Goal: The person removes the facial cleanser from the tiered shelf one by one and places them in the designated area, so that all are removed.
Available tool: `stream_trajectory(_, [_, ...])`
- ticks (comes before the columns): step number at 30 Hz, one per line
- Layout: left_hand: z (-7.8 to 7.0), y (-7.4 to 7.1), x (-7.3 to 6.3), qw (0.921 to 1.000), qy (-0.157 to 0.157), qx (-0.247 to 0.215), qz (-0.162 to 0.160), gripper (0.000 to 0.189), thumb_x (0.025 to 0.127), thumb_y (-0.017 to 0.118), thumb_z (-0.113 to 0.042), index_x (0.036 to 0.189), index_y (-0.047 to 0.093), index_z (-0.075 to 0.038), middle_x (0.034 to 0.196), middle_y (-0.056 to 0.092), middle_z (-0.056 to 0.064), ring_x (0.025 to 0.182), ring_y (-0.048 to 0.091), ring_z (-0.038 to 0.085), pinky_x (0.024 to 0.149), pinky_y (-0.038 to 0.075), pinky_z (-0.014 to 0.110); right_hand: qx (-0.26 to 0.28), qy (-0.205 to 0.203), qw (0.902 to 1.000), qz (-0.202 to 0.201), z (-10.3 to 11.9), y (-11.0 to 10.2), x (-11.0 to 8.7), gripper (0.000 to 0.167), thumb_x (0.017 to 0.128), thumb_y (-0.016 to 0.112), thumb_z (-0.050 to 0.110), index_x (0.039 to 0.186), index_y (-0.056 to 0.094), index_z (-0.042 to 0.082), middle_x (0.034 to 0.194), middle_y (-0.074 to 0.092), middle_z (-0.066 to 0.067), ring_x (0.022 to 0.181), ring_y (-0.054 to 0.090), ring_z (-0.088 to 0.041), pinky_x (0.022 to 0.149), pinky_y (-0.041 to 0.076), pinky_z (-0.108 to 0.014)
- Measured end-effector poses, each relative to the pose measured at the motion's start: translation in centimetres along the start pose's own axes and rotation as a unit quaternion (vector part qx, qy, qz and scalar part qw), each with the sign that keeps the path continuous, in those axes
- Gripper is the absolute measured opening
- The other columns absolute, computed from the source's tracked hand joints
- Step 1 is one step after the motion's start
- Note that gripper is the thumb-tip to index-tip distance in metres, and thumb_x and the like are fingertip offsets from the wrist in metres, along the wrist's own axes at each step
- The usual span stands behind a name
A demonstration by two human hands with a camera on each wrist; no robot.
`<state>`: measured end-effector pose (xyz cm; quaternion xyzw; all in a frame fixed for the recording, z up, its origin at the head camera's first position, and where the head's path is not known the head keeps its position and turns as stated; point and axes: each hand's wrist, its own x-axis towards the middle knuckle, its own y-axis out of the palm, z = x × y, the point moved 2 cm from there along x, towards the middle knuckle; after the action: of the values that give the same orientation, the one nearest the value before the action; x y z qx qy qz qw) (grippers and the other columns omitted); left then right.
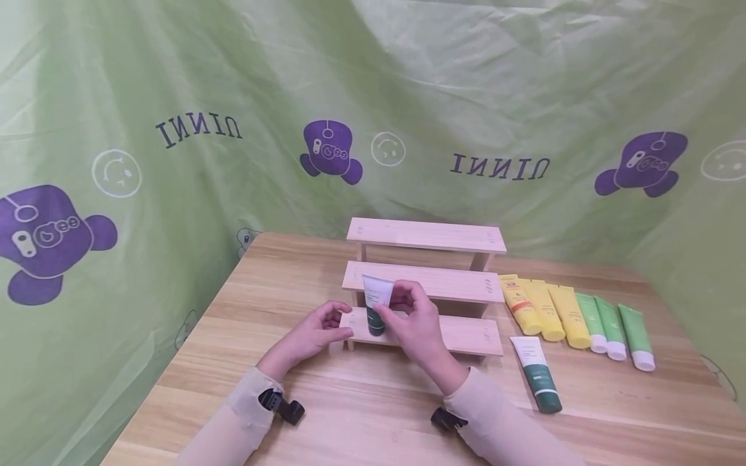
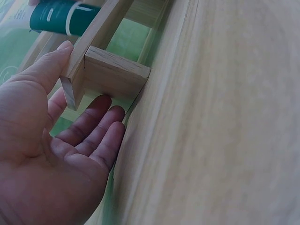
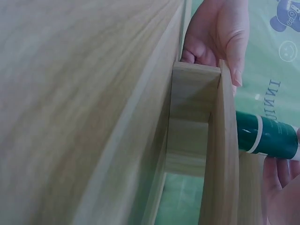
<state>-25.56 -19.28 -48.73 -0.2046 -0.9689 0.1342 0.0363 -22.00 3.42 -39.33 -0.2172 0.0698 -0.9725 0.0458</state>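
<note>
A white and dark green squeeze tube [image 1: 375, 317] stands cap down at the left of the lowest step of a wooden three-step rack [image 1: 449, 333]. My right hand [image 1: 416, 320] pinches its upper part between thumb and fingers. In the right wrist view the green cap end [image 3: 248, 131] meets the step. My left hand [image 1: 317, 333] is at the left end of that step. The left wrist view has its thumb [image 2: 56, 58] against the board's edge and its loosely bent fingers [image 2: 101, 129] beside the leg.
Right of the rack lie several yellow tubes [image 1: 548, 310] and several green tubes with white caps [image 1: 612, 327]. A second white and dark green tube [image 1: 536, 375] lies in front of them. A printed green curtain [image 1: 408, 71] hangs behind the wooden table [image 1: 350, 414].
</note>
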Motion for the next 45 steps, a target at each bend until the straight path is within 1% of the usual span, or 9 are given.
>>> stream_trajectory(4, [0.0, 0.0, 0.1, 1.0, 0.003, -0.001, -0.001, 0.044, 0.089, 0.072, -0.011, 0.127, 0.05, -0.002, 0.103, 0.061, 0.014, 0.095, 0.06, 0.025, 0.083, 0.052, 0.029, 0.017, 0.006, 0.9998, -0.01, 0.2, -0.9, 0.0, 0.042, 0.081, 0.076, -0.005, 0.114, 0.051, -0.004, 0.104, 0.064, -0.021, 0.093, 0.064, -0.036, 0.085, 0.054, -0.047])
stream_trajectory(11, [-0.2, -0.1, 0.0, 1.0, -0.001, 0.008, -0.003, 0.044, 0.09, 0.071, -0.007, 0.128, 0.05, -0.001, 0.102, 0.06, 0.012, 0.093, 0.059, 0.025, 0.08, 0.051, 0.027, 0.041, 0.002, 0.9982, -0.043, -1.0, -3.3, 0.2, 0.04, 0.079, 0.078, -0.004, 0.112, 0.055, -0.002, 0.102, 0.065, -0.017, 0.091, 0.066, -0.026, 0.082, 0.056, -0.034])
stream_trajectory(18, [-0.1, 0.1, -0.2, 0.9999, -0.002, 0.014, -0.003, 0.044, 0.089, 0.07, -0.006, 0.128, 0.05, -0.001, 0.101, 0.059, 0.012, 0.093, 0.058, 0.024, 0.08, 0.051, 0.027, 0.036, 0.01, 0.9965, -0.075, -0.9, -6.8, -0.3, 0.039, 0.081, 0.079, 0.001, 0.113, 0.056, -0.002, 0.103, 0.064, -0.016, 0.091, 0.065, -0.022, 0.083, 0.055, -0.028])
stream_trajectory(23, [0.0, 0.2, -0.2, 1.0, -0.002, 0.009, -0.001, 0.046, 0.089, 0.072, -0.01, 0.128, 0.05, -0.003, 0.101, 0.06, 0.012, 0.093, 0.059, 0.023, 0.081, 0.052, 0.028, 0.023, 0.031, 0.9927, -0.114, -0.5, -9.8, -1.0, 0.04, 0.08, 0.078, -0.004, 0.114, 0.057, -0.003, 0.103, 0.063, -0.013, 0.09, 0.065, -0.02, 0.083, 0.055, -0.025])
stream_trajectory(27, [0.1, 0.1, 0.0, 1.0, 0.002, 0.004, -0.001, 0.046, 0.088, 0.073, -0.011, 0.128, 0.051, -0.004, 0.102, 0.059, 0.013, 0.093, 0.059, 0.024, 0.081, 0.053, 0.028, 0.007, 0.049, 0.9873, -0.151, -0.5, -12.4, -1.7, 0.04, 0.08, 0.076, -0.007, 0.115, 0.057, -0.004, 0.101, 0.064, -0.011, 0.089, 0.065, -0.019, 0.081, 0.054, -0.022])
stream_trajectory(33, [0.1, 0.0, 0.0, 1.0, 0.008, 0.001, 0.004, 0.045, 0.089, 0.072, -0.011, 0.127, 0.05, -0.002, 0.102, 0.06, 0.013, 0.092, 0.059, 0.022, 0.081, 0.053, 0.029, -0.045, 0.09, 0.9764, -0.191, -0.7, -16.2, -3.2, 0.041, 0.081, 0.079, 0.0, 0.117, 0.059, 0.001, 0.104, 0.065, -0.006, 0.093, 0.064, -0.016, 0.08, 0.053, -0.018])
stream_trajectory(38, [0.0, -0.1, -0.1, 0.9999, -0.006, 0.01, -0.001, 0.045, 0.089, 0.073, -0.014, 0.127, 0.051, -0.004, 0.103, 0.06, 0.013, 0.094, 0.059, 0.023, 0.081, 0.053, 0.029, -0.075, 0.133, 0.9629, -0.222, -1.1, -19.0, -4.3, 0.042, 0.081, 0.08, 0.005, 0.119, 0.062, 0.005, 0.105, 0.066, 0.0, 0.092, 0.063, -0.012, 0.075, 0.052, -0.015])
stream_trajectory(42, [-0.2, 0.0, -0.2, 0.9997, -0.014, 0.021, -0.002, 0.047, 0.089, 0.073, -0.015, 0.129, 0.05, -0.005, 0.104, 0.059, 0.013, 0.096, 0.059, 0.024, 0.082, 0.052, 0.029, -0.061, 0.16, 0.9517, -0.255, -1.4, -21.6, -5.2, 0.043, 0.079, 0.082, 0.005, 0.119, 0.065, 0.008, 0.102, 0.067, 0.005, 0.089, 0.063, -0.007, 0.07, 0.052, -0.013])
stream_trajectory(45, [-0.8, 0.2, -0.4, 0.9996, -0.018, 0.021, 0.001, 0.046, 0.09, 0.071, -0.012, 0.129, 0.05, -0.003, 0.105, 0.06, 0.013, 0.097, 0.059, 0.026, 0.082, 0.052, 0.029, -0.031, 0.167, 0.9475, -0.271, -1.8, -23.7, -6.1, 0.043, 0.078, 0.082, 0.002, 0.119, 0.066, 0.008, 0.1, 0.069, 0.008, 0.087, 0.065, -0.004, 0.069, 0.052, -0.012])
